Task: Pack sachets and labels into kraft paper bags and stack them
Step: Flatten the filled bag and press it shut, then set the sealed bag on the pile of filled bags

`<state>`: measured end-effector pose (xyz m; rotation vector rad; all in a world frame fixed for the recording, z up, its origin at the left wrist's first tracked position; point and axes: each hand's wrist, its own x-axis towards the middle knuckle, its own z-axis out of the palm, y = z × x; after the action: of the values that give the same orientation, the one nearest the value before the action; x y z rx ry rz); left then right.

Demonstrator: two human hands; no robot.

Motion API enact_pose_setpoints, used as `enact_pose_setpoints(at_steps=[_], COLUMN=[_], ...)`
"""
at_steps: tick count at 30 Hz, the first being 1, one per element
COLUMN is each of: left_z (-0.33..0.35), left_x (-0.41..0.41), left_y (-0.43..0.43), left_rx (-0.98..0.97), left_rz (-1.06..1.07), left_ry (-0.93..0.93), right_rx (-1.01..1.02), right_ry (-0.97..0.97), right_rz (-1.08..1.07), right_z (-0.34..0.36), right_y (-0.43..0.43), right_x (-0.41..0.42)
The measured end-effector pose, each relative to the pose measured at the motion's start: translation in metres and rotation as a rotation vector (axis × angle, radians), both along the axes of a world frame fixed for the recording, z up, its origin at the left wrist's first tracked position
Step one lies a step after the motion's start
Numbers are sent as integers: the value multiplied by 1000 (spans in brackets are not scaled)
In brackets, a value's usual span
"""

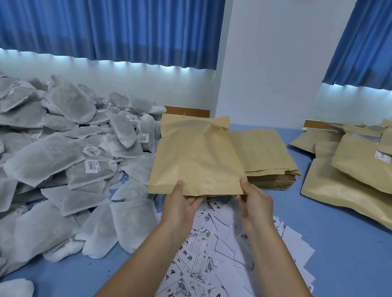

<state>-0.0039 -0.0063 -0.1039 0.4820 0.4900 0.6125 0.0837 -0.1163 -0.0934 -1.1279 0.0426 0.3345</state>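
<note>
Held bag: one kraft paper bag (199, 156) is held up over the far edge of the labels, between the sachets and the stack of flat bags; its surface is creased and its far end is tilted up and away.
Hands: two are seen, with both bare forearms stretched forward from the lower edge of the view.
Left hand (182, 206): it is set at the bag's near edge, left of the middle, palm turned inward.
Left fingers (196, 202): the thumb is laid on top of the paper and the fingers are curled beneath, so the edge is pinched.
Right hand (255, 203): it is placed at the bag's near right corner, wrist slightly raised.
Right fingers (243, 199): they are curled under the corner with the thumb pressed on its side edge, so the corner is gripped.
Sachets (60, 145): a wide heap of grey-white pouches is spread over the left of the worktop (350, 256); they are too many to be counted, and some carry barcode tags.
Labels (219, 263): a loose heap of printed white slips is scattered under the forearms; no count can be given.
Stack of flat bags (266, 155): one neat pile is seen just right of the held bag.
Filled bags (361, 175): several are piled loosely at the far right; the exact number cannot be told.
Curtains (96, 5): two blue ones are hung behind.
</note>
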Motion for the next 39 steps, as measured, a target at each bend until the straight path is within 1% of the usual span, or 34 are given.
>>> enact_pose_setpoints(at_steps=[3, 6, 8, 11, 15, 18, 23, 30, 36, 39], left_z=[-1, -1, -1, -2, -2, -2, -3, -5, -5, -7], left_x=[1, 1, 2, 1, 1, 1, 0, 2, 1, 1], left_y=[-1, -2, -3, -3, -5, -5, -6, -8, -11, -14], left_rx=[-18, -24, -18, -4, 10, 9, 21, 50, 44, 61], left_rz=[-11, -5, -2, -7, -20, -24, -44, -65, -59, -50], left_ry=[-3, -25, -46, -51, -38, -33, -25, -13, -34, -15], right_rx=[-54, 4, 19, -36, -77, -57, 4, 7, 1, 2], right_ry=[-2, 15, 17, -30, -80, -50, -3, -14, -43, -53], right_rz=[-22, -22, 13, 46, -15, -12, 89, 27, 141, 118], right_z=[-2, 0, 1, 2, 1, 1, 3, 2, 1, 0], right_y=[-1, -1, 0, 0, 0, 0, 5, 5, 10, 11], right_x=[0, -1, -3, -5, -7, -8, -15, -15, -21, -23])
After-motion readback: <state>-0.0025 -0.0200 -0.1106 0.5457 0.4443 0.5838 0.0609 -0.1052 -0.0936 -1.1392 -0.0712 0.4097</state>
